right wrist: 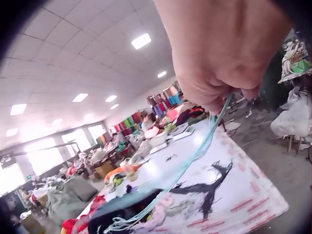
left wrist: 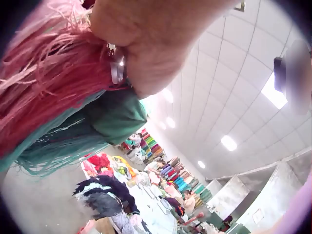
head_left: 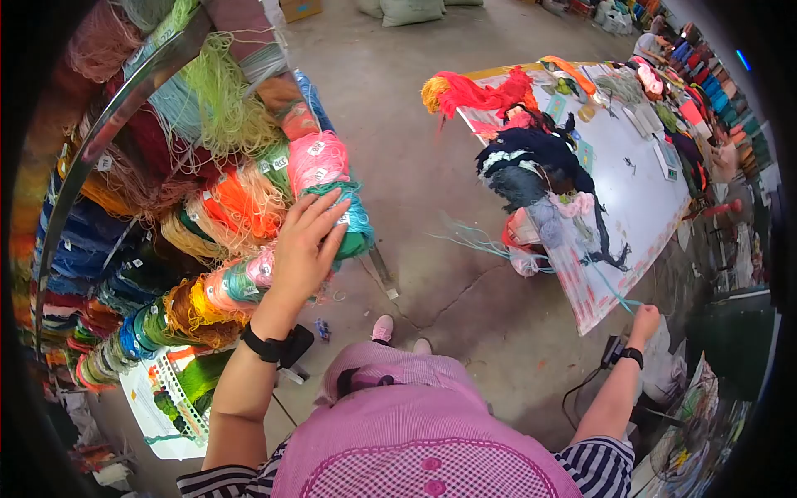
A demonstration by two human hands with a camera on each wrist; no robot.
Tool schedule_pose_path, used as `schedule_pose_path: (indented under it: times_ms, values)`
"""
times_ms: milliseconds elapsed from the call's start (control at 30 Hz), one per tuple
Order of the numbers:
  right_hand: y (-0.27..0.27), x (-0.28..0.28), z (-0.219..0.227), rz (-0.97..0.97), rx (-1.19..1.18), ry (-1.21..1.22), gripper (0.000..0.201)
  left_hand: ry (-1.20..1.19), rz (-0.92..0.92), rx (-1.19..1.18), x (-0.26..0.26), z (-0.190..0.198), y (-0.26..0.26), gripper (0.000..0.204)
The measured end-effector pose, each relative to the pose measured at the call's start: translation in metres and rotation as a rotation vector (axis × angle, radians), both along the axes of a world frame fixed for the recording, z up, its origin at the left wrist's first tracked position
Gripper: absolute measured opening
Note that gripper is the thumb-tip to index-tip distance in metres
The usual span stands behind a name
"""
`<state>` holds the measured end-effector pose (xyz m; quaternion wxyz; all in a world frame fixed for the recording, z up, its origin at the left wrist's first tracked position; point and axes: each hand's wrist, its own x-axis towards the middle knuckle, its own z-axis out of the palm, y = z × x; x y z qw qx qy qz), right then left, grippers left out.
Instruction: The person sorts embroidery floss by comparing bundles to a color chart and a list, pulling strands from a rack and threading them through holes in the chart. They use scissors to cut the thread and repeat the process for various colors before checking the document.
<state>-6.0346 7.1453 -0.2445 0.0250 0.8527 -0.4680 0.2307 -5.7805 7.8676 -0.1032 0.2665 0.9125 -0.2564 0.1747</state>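
My left hand rests over the end of a row of yarn skeins, its fingers spread across a teal skein beside a pink skein with a white tag. Dark red and pink yarn hangs close by that hand in the left wrist view, with a dark green end below it. Out to the right, my right hand grips a few light teal yarn strands. These strands run from the fist back across the table's corner, and their loose ends trail past its near edge.
A white table stands at the right, bearing dark navy yarn and red yarn. On the left, a rack with a curved metal bar holds many coloured skeins. Concrete floor lies between. Pale sacks sit farther back.
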Motion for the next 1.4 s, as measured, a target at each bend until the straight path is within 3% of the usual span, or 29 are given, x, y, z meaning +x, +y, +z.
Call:
schedule_pose_path:
  times_ms: [100, 133, 167, 200, 267, 300, 333, 400, 433, 500, 533, 633, 733, 900, 1067, 1167, 1333, 1400]
  values:
    - [-0.014, -0.033, 0.009, -0.105, 0.005, 0.040, 0.027, -0.148, 0.075, 0.148, -0.005, 0.006, -0.004, 0.032]
    - [0.010, -0.024, 0.021, 0.073, 0.194, -0.040, 0.024, -0.320, 0.181, 0.271, -0.019, 0.026, -0.018, 0.031]
    - [0.041, -0.011, 0.033, 0.246, 0.380, -0.123, 0.022, -0.321, 0.161, 0.264, -0.028, 0.034, -0.028, 0.031]
    - [0.070, 0.006, 0.037, 0.443, 0.567, -0.213, 0.016, -0.218, 0.043, 0.112, -0.038, 0.039, -0.037, 0.028]
    - [0.174, 0.053, 0.065, 0.485, 0.978, -0.361, 0.016, 0.025, -0.209, -0.206, -0.053, 0.032, -0.061, 0.015]
    - [0.222, 0.068, 0.080, 0.561, 1.210, -0.415, 0.021, 0.220, -0.332, -0.333, -0.060, 0.020, -0.074, 0.012]
    - [0.263, 0.083, 0.094, 0.659, 1.330, -0.332, 0.021, 0.613, -0.434, -0.263, -0.066, 0.021, -0.084, 0.020]
    - [0.341, 0.096, 0.130, 0.828, 1.648, -0.379, 0.019, 1.068, -0.546, -0.525, -0.081, 0.006, -0.111, 0.030]
    - [0.362, 0.099, 0.138, 0.919, 1.761, -0.339, 0.017, 1.063, -0.544, -0.524, -0.086, 0.009, -0.119, 0.030]
    - [0.394, 0.103, 0.151, 0.995, 1.848, -0.336, 0.016, 1.315, -0.462, -0.860, -0.091, 0.016, -0.128, 0.037]
    - [0.402, 0.105, 0.152, 1.004, 1.846, -0.337, 0.016, 1.345, -0.437, -1.142, -0.089, 0.013, -0.130, 0.041]
    - [0.424, 0.110, 0.150, 1.114, 1.969, -0.363, 0.015, 1.309, -0.441, -1.301, -0.080, 0.025, -0.109, 0.040]
    - [0.440, 0.119, 0.151, 1.202, 1.824, -0.296, 0.013, 1.277, -0.380, -1.301, -0.081, 0.031, -0.087, 0.037]
    - [0.463, 0.130, 0.156, 1.223, 1.820, -0.268, 0.017, 1.235, -0.330, -1.353, -0.083, 0.033, -0.067, 0.034]
    - [0.483, 0.141, 0.161, 1.174, 1.767, -0.185, 0.017, 0.969, -0.362, -1.016, -0.082, 0.026, -0.052, 0.032]
    - [0.490, 0.147, 0.156, 1.234, 1.699, -0.190, 0.017, 0.946, -0.339, -1.011, -0.083, 0.026, -0.047, 0.032]
    - [0.500, 0.152, 0.166, 1.134, 1.685, -0.151, 0.013, 0.977, -0.314, -1.070, -0.078, 0.021, -0.037, 0.032]
    - [0.501, 0.156, 0.160, 1.176, 1.690, -0.129, 0.012, 0.988, -0.309, -1.098, -0.078, 0.021, -0.034, 0.030]
